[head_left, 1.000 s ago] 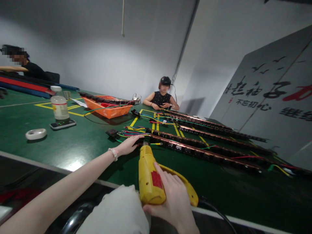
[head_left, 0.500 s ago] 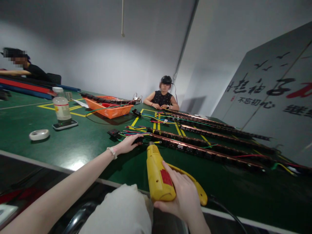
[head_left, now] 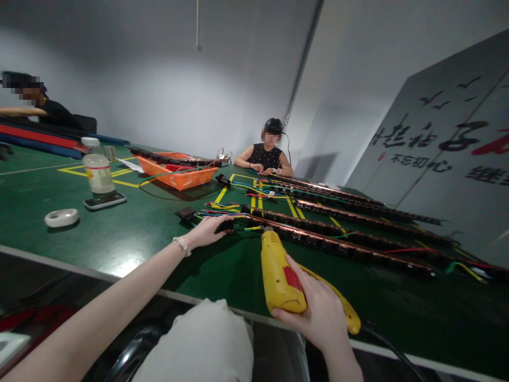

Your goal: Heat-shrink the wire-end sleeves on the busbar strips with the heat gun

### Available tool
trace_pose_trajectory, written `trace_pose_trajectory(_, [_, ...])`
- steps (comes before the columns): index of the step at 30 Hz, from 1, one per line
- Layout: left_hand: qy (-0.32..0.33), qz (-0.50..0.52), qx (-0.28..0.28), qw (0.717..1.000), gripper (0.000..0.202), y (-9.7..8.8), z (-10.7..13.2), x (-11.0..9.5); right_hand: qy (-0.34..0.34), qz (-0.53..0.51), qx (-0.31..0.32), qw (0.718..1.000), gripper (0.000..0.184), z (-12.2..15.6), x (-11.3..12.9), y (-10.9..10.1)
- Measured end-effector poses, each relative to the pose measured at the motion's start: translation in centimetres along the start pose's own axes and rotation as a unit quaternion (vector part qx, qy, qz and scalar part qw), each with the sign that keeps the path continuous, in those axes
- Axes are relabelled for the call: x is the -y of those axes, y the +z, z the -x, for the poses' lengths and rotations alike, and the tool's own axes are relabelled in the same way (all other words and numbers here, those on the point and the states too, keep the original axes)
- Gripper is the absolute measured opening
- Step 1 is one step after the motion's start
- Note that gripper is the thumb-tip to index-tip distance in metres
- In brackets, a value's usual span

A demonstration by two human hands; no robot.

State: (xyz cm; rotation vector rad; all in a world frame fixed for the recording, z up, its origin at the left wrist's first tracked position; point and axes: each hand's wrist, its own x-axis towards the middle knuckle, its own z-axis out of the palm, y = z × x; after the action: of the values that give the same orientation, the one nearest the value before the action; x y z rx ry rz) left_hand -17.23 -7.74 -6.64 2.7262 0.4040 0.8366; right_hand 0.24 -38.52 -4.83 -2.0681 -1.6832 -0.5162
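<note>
My right hand (head_left: 318, 313) is wrapped round a yellow electric screwdriver (head_left: 280, 276) with a red label, its tip pointing at the near end of a long black and copper socket strip (head_left: 338, 245) on the green table (head_left: 131, 233). My left hand (head_left: 209, 229) reaches out across the table and rests its fingers on the strip's left end, by a small black part (head_left: 227, 225) and a bundle of coloured wires (head_left: 222, 212). A bead bracelet sits on my left wrist.
Several more strips (head_left: 358, 217) lie in rows to the right. An orange tray (head_left: 175, 175), a bottle (head_left: 97, 172) on a phone, a tape roll (head_left: 61, 217) and a black switch (head_left: 185, 213) lie to the left. One person sits across; another at far left.
My right hand has carried the screwdriver to the right along the strip. My left hand has stayed on the strip's end.
</note>
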Motion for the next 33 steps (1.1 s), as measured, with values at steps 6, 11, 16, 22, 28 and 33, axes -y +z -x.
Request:
trace_pose_trajectory(6, [-0.086,-0.116,-0.032,0.989,0.045,-0.1,0.1,0.1,0.002,0.007,-0.009,1.000,0.097,0.2,0.0,0.3])
trace_pose_trajectory(11, [-0.156,-0.159,-0.032,0.974,0.055,-1.5,0.5,1.4,0.015,0.012,-0.010,1.000,0.096,0.3,0.1,0.5])
trace_pose_trajectory(16, [-0.282,-0.133,0.017,0.950,0.059,-4.5,2.1,4.2,0.015,0.023,-0.012,1.000,0.096,0.4,0.2,0.6])
trace_pose_trajectory(22, [-0.232,-0.030,0.087,0.968,0.063,-7.4,3.8,5.1,0.011,0.028,-0.020,0.999,0.098,0.6,0.4,0.6])
trace_pose_trajectory(28, [-0.144,0.160,0.181,0.960,0.059,-9.0,4.1,2.9,0.018,0.028,-0.014,0.999,0.099,0.7,0.5,0.6])
trace_pose_trajectory(33, [-0.154,0.190,0.208,0.947,0.053,-7.0,2.8,0.7,0.017,0.028,-0.012,0.999,0.099,0.6,0.6,0.5])
